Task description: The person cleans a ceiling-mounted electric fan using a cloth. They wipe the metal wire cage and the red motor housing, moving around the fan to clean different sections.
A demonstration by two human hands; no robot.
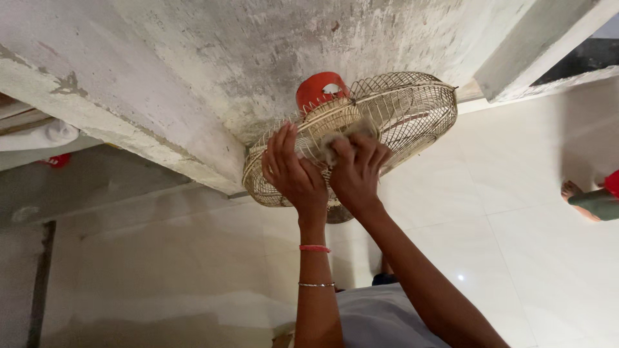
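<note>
Pale glossy floor tiles [529,212] fill the right and lower part of the view, with a stained, flaking concrete wall [213,58] along the top and a raw concrete strip at the left edge. Your fan guard [387,122] sits mid-frame against the base of that wall: round wire cage, domed, off-white and grimy, thin radial wires with a heavier rim. It's tilted, with the rim plane running lower-left to upper-right and the open face turned toward you and the floor. Red plastic fan part [320,90] pokes out behind the upper edge of the cage.

Both your arms come up from the bottom edge, nearly straight. Left hand [293,174]: palm flat on the wires at the lower-left rim, fingers extended and close together, holding nothing, just bracing. Red band and thin metal bangle on that wrist. Right hand [356,174]: fingers curled tight, gripping a small grey cloth [332,147] pressed onto the cage just beside the left hand.

Another person's bare foot [570,190] shows at the right edge of the tiles, well apart.
</note>
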